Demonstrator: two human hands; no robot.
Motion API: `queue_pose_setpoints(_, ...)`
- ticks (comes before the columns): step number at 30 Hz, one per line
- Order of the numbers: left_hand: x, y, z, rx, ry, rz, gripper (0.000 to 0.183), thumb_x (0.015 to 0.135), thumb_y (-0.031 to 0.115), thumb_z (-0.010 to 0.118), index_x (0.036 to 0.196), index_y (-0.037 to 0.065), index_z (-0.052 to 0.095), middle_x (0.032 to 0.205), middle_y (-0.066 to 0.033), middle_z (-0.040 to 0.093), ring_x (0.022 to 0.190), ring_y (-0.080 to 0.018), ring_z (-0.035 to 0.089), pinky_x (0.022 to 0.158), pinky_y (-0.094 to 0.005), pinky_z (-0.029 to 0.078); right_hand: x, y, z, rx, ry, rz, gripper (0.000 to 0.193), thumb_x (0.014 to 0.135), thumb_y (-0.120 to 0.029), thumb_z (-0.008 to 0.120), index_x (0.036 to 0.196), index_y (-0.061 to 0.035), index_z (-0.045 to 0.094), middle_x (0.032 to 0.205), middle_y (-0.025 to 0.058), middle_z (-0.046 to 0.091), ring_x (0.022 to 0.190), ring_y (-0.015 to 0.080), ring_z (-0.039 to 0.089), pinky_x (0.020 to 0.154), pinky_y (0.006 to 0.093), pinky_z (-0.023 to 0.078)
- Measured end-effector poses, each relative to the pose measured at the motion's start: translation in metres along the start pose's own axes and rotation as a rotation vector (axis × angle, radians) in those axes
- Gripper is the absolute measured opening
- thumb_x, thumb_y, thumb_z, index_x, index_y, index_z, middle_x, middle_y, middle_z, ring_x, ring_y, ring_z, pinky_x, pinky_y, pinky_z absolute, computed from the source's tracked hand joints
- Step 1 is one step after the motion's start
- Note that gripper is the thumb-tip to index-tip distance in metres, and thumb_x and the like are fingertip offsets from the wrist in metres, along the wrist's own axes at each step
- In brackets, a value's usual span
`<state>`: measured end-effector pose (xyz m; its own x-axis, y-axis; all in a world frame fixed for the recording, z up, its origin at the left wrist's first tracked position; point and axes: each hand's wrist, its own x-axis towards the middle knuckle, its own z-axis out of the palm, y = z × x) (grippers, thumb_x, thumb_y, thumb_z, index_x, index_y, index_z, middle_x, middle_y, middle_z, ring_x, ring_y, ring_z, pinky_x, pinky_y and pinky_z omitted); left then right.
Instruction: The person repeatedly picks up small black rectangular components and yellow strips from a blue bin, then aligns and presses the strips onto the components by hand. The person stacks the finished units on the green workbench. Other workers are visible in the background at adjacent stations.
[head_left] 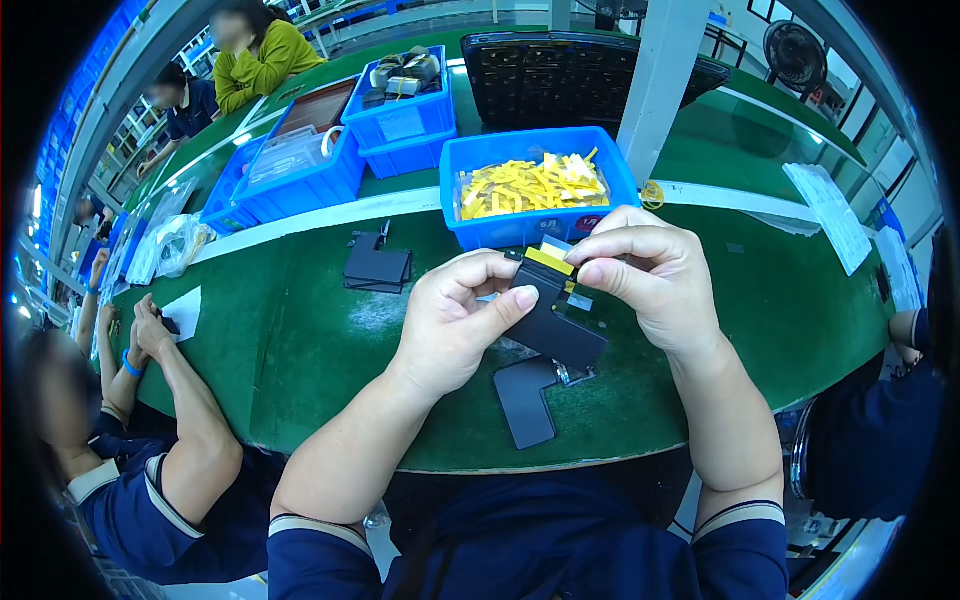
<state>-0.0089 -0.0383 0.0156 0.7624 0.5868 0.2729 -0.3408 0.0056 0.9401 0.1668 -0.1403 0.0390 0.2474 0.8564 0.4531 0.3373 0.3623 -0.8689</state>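
My left hand (450, 318) is closed on a flat black L-shaped battery (550, 328), thumb on top, and holds it tilted above the table. Across the battery's far end lies a yellow tape strip (549, 260) with a pale, clear-looking edge. My right hand (655, 272) pinches the strip's right end between thumb and forefinger; the exact contact is partly hidden by the fingertips. Below my hands, a second black L-shaped battery (524, 402) rests on the green table near its front edge. Further left lies a small stack of similar black batteries (376, 268).
Beyond my hands stands a blue bin (535, 231) full of yellow strips (530, 187). More blue bins (310, 185) are at the back left, beside a metal post (660, 90) and a black tray (545, 80). A co-worker's hands (150, 325) work at the left; papers (828, 215) lie right.
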Motion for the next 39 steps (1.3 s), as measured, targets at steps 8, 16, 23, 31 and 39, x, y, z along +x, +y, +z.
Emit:
queue_pose_setpoints(8, 0.000, -0.011, 0.000, 0.336, 0.133, 0.170, 0.018, 0.081, 0.005, 0.066, 0.093, -0.006, 0.059, 0.095, -0.0083, 0.057, 0.082, -0.0120, 0.059, 0.065, -0.0233, 0.054, -0.003, -0.006, 0.019, -0.655, 0.191, -0.575, 0.029, 0.061, -0.004, 0.074, 0.088, -0.0050, 0.065, 0.107, 0.0123, 0.057, 0.098, 0.0314, 0.054, 0.087, 0.0415, 0.041)
queue_pose_setpoints(16, 0.001, -0.002, 0.009, 0.891, 0.124, 0.583, 0.020, 0.071, 0.003, 0.069, 0.089, 0.000, 0.061, 0.086, -0.0133, 0.063, 0.077, -0.0283, 0.063, 0.065, -0.0341, 0.051, -0.006, -0.001, 0.026, -0.520, 0.166, -0.397, 0.016, 0.064, -0.006, 0.073, 0.078, -0.0041, 0.064, 0.086, 0.0092, 0.060, 0.087, 0.0267, 0.056, 0.081, 0.0390, 0.043)
queue_pose_setpoints(23, 0.000, -0.003, 0.005, 0.981, 0.029, 0.602, 0.019, 0.070, 0.002, 0.070, 0.087, 0.000, 0.062, 0.085, -0.0131, 0.063, 0.075, -0.0255, 0.063, 0.064, -0.0305, 0.051, -0.005, -0.005, 0.021, -0.639, 0.050, -0.526, 0.017, 0.065, -0.003, 0.070, 0.078, -0.0031, 0.060, 0.076, 0.0085, 0.057, 0.076, 0.0262, 0.056, 0.080, 0.0409, 0.043)
queue_pose_setpoints(31, 0.000, -0.002, 0.007, 0.853, 0.027, 0.525, 0.019, 0.071, 0.004, 0.071, 0.087, 0.000, 0.060, 0.086, -0.0142, 0.062, 0.077, -0.0283, 0.062, 0.067, -0.0341, 0.051, -0.004, 0.000, 0.023, -0.623, 0.078, -0.604, 0.019, 0.065, -0.004, 0.071, 0.079, -0.0017, 0.059, 0.073, 0.0085, 0.055, 0.072, 0.0274, 0.055, 0.078, 0.0411, 0.044)
queue_pose_setpoints(39, -0.001, -0.005, -0.001, 0.517, -0.003, 0.352, 0.016, 0.079, 0.005, 0.066, 0.090, -0.003, 0.058, 0.095, -0.0129, 0.060, 0.082, -0.0186, 0.060, 0.069, -0.0271, 0.051, -0.001, -0.010, 0.017, 0.232, 0.267, 0.012, 0.027, 0.088, -0.016, 0.060, 0.109, 0.0005, 0.058, 0.089, 0.0061, 0.063, 0.084, 0.0128, 0.059, 0.078, 0.0261, 0.046)
